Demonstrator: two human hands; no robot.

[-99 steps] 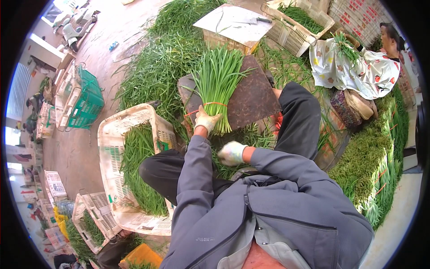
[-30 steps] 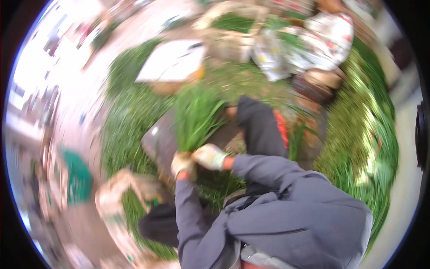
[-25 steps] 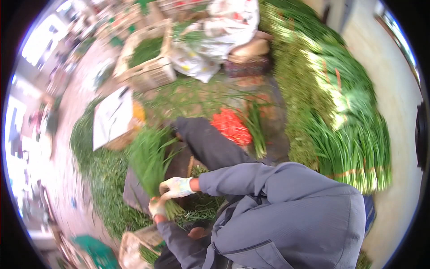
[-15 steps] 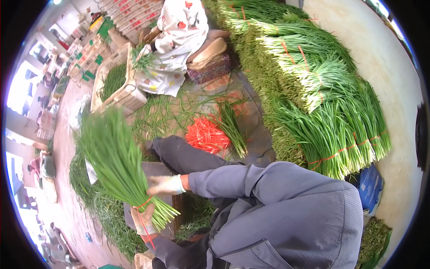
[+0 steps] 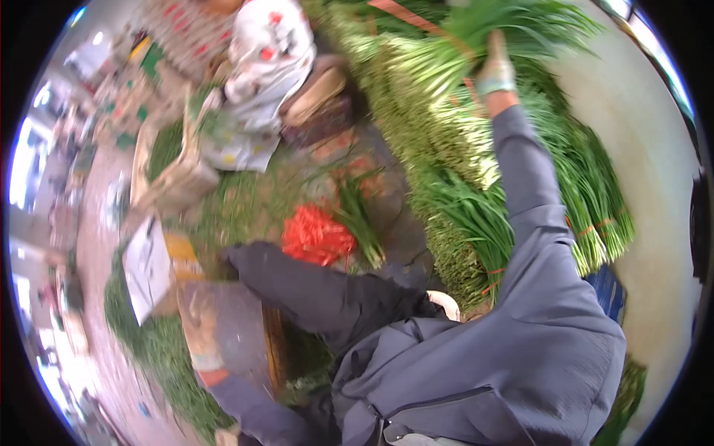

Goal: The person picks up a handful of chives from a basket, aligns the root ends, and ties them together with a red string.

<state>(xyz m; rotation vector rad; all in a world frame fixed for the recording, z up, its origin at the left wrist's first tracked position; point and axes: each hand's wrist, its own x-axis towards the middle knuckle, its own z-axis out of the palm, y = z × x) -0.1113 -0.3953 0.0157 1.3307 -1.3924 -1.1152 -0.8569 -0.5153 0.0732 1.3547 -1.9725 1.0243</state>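
Right hand [image 5: 494, 68] up at 1 o'clock's got the green bunch [image 5: 520, 27], stems toward 8, tips toward 2. Left hand [image 5: 201, 328] is way off at 8, can't tell its grip.

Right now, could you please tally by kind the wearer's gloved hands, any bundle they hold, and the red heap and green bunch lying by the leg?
Gloved hands: 2, left hand and right hand
Held green bundle: 1
Red heap: 1
Green bunch beside it: 1
Total: 5
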